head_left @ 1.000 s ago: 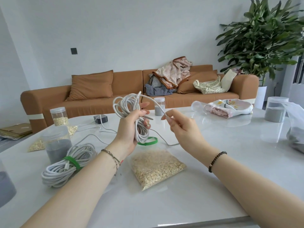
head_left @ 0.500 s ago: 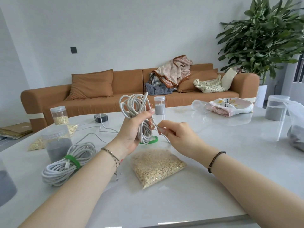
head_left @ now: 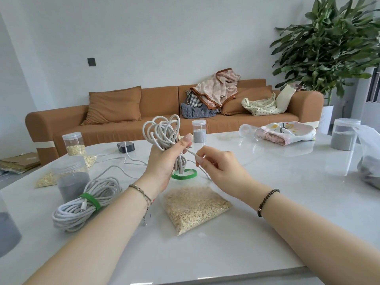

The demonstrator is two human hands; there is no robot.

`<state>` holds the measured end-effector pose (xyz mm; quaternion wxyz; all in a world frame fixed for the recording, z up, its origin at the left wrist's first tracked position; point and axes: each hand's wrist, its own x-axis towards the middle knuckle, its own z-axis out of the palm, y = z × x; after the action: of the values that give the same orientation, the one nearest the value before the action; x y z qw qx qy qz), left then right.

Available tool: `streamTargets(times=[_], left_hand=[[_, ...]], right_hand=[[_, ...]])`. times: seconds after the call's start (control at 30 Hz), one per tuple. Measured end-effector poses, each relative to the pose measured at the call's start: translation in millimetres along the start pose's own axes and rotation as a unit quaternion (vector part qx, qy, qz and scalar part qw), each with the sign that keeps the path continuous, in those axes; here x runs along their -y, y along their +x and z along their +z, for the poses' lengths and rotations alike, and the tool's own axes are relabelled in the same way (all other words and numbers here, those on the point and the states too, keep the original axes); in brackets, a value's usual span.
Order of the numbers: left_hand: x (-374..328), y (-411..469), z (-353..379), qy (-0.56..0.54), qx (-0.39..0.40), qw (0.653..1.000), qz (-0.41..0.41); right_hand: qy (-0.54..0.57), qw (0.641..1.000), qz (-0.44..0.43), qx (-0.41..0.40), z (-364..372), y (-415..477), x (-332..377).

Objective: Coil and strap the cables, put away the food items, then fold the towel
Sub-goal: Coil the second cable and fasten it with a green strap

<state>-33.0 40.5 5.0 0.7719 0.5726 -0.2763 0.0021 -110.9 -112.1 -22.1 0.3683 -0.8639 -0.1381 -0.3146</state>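
White cable bundle (head_left: 162, 132) was held upright above the surface (head_left: 267, 202) in the head view, the only one given. The left hand (head_left: 164, 161) had fingers and thumb wrapped round the bundle's middle, with loops sticking out on top. The right hand (head_left: 222, 167) pinched the loose tail (head_left: 193, 153) of the same cable just beside the left thumb, and the tail ran down toward the surface. A green strap (head_left: 184, 174) lay as an open ring on the surface right under the bundle, not yet on it. Progress, as a judgement: one coil (head_left: 86, 202) looked done, lying near left and bound by its green band (head_left: 90, 201). The second cable looked nearly wound, with strapping left to do. A thin cable (head_left: 115, 167) from the black adapter (head_left: 125, 146) sprawled uncoiled further back and probably needed coiling too. Food seemed untouched: a bag of oats (head_left: 195, 206) lay flat in front of the hands, another oat bag (head_left: 46, 178) at far left, and an oat jar (head_left: 73, 144) and a grey-filled jar (head_left: 72, 177) stood lidded nearby. The patterned towel (head_left: 287, 132) lay bunched at the far right, unfolded.
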Motion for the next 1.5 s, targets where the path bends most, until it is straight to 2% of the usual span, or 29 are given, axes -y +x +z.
streamTargets(times=[0.13,0.2,0.3,0.47,0.57,0.63,0.83,0.97,1.13,1.27,1.33,1.4,1.5], left_hand=[[2,6,-6,-0.017,-0.101,0.994,0.039],[1,12,-11,-0.039,-0.163,0.985,0.046],[-3,16,-14,-0.104,-0.207,0.972,0.033],[-11,12,-7,-0.274,-0.163,0.947,-0.021],[-18,10,-3,-0.373,-0.113,0.918,-0.073],[-21,7,-2,-0.395,-0.074,0.911,-0.097],[-25,0,0,-0.379,-0.024,0.917,-0.121],[-23,-3,0,-0.36,-0.004,0.922,-0.144],[-15,-5,0,-0.236,0.076,0.945,-0.214],[-9,-8,2,-0.145,0.082,0.955,-0.244],[-10,-8,2,-0.14,0.076,0.954,-0.255],[-11,-8,1,-0.144,0.07,0.952,-0.259],[-9,-8,3,-0.119,0.091,0.951,-0.27]], right_hand=[[0.074,0.994,0.047,0.06,3,-1,8],[0.148,0.981,0.083,0.096,2,-2,11],[0.201,0.961,0.1,0.162,2,-2,11],[0.219,0.94,0.114,0.236,-1,-5,19],[0.188,0.947,0.121,0.231,-2,-5,20],[0.137,0.96,0.129,0.205,1,-4,18],[0.001,0.981,0.173,0.093,2,2,4],[-0.11,0.985,0.13,0.032,2,4,0],[-0.168,0.982,0.066,-0.047,-3,6,-7],[-0.206,0.976,-0.059,-0.029,-3,6,-10],[-0.239,0.965,-0.109,-0.004,-4,7,-15],[-0.258,0.959,-0.121,0.002,-6,10,-20],[-0.256,0.959,-0.112,-0.044,-11,11,-22]])
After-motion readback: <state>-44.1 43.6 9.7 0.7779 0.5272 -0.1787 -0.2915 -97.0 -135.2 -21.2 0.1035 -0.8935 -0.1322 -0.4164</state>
